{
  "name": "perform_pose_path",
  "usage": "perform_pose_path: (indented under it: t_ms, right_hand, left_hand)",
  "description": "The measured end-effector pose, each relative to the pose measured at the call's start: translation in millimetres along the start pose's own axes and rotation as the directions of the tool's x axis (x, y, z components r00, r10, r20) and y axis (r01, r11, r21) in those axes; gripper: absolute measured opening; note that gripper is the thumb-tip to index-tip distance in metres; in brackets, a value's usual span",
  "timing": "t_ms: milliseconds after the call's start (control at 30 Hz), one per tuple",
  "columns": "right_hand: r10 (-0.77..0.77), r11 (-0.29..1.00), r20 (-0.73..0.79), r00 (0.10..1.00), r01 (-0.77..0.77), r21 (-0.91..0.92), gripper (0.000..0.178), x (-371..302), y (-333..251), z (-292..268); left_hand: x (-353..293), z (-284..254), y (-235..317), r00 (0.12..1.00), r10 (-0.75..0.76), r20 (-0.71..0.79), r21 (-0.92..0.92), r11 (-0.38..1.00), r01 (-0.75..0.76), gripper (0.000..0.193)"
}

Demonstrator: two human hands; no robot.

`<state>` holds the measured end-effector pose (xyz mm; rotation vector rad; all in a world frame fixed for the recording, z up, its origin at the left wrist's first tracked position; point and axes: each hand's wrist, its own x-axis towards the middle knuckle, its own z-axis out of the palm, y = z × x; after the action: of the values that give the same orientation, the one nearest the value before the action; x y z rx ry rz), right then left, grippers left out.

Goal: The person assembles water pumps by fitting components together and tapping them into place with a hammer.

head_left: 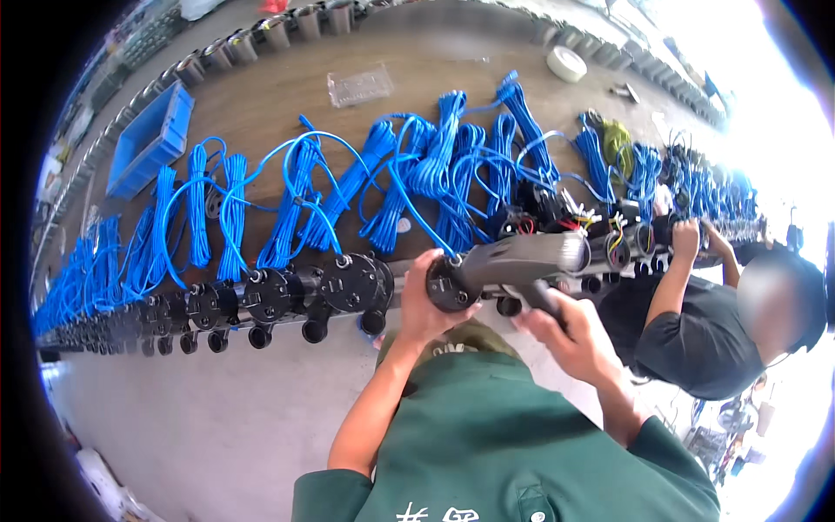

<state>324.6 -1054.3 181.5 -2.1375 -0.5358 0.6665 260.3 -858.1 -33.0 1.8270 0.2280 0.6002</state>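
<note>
My left hand (421, 304) is closed around the side of a round black pump cap (448, 285) at the row's middle, thumb below and fingers on its upper edge. A blue cable rises from that cap. In my right hand (581, 337) is the dark handle of a grey pistol-grip power driver (513, 259), slightly blurred. Its front end reaches the cap's right side, and its tip is hidden. To the left, another black cap (352, 283) with screws and a blue cable sits in the same row.
Bundles of blue cable (291, 204) lie along the brown table (417, 61). Farther back are a blue crate (152, 139), a clear plastic tray (360, 86) and a white tape roll (566, 64). Open units with coloured wires (616, 248) stand at right, where a co-worker (700, 326) in black handles one.
</note>
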Motion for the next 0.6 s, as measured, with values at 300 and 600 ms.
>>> perform_pose_path:
  t_ms: [300, 600]
  right_hand:
    - [0.222, 0.973, 0.038, 0.974, -0.219, -0.068, 0.037, 0, 58, -6]
    - [0.153, 0.965, -0.207, 0.966, -0.101, 0.244, 0.029, -50, 128, 22]
  left_hand:
    - [-2, 6, 3, 0.995, -0.057, 0.084, -0.073, 0.995, 0.063, 0.107]
    - [-93, 21, -58, 0.853, -0.460, 0.246, 0.100, 0.887, 0.450, 0.053]
